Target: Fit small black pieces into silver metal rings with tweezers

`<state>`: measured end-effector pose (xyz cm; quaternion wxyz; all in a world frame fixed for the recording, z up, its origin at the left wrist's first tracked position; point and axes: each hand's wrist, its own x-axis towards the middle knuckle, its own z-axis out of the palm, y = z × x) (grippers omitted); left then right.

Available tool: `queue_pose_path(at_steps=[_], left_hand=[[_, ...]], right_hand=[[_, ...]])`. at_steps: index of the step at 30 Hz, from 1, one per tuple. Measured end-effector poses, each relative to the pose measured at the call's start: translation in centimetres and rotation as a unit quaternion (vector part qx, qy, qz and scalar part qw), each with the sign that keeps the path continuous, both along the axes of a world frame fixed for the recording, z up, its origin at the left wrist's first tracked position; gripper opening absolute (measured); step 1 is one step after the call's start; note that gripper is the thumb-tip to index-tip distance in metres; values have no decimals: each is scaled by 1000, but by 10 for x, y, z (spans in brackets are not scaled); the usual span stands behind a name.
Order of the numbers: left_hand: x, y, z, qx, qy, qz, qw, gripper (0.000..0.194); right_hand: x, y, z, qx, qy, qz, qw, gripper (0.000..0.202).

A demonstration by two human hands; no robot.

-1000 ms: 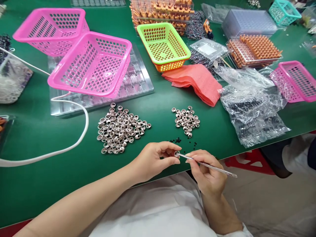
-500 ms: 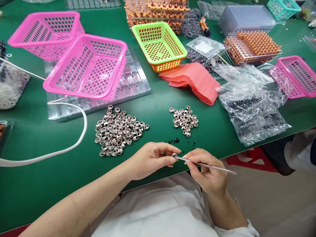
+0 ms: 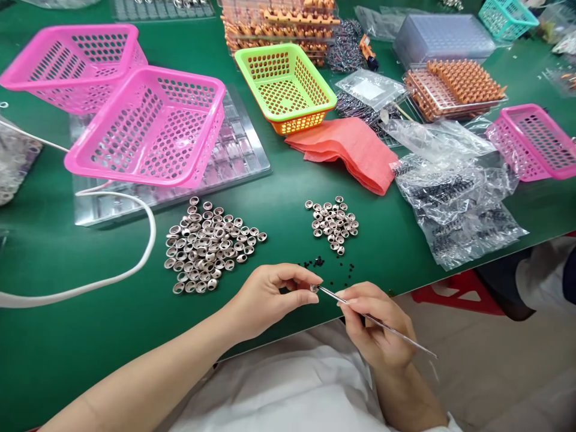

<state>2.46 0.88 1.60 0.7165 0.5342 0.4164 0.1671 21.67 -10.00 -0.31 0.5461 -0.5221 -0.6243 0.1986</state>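
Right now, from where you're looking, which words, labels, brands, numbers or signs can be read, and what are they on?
None: no word, brand, number or sign is readable.
White patch on a clear bag: perhaps a label, but no print can be made out.
Slim metal tool in the right hand: no legible marking.
Small metal ring in the left hand: too small to tell.
Lime-green basket: no lettering visible.
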Motion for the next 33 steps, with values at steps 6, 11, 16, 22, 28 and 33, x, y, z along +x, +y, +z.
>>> queue_pose_path(at_steps=[6,11,16,22,28,33], left_hand=[[0,-1,-1,4,11,0,1000,21],[1,0,1,16,40,-10,999,21],[0,1,2,14,47,-15,999,22],[-1,0,0,11,48,-20,999,22],[-1,1,0,0,51,-17,999,25],[0,1,1,-4,50,-22,999,27]], right_hand=[[3,-1,-1,-1,-19,16,1000,38],[4,0,-1,2,-27,25,999,41],[4,1,-4,14,-34,32,999,46],[3,2,-4,18,-42,38,998,49],[4,2,-5,26,-38,53,997,48],[3,4,-4,52,-43,52,996,43]])
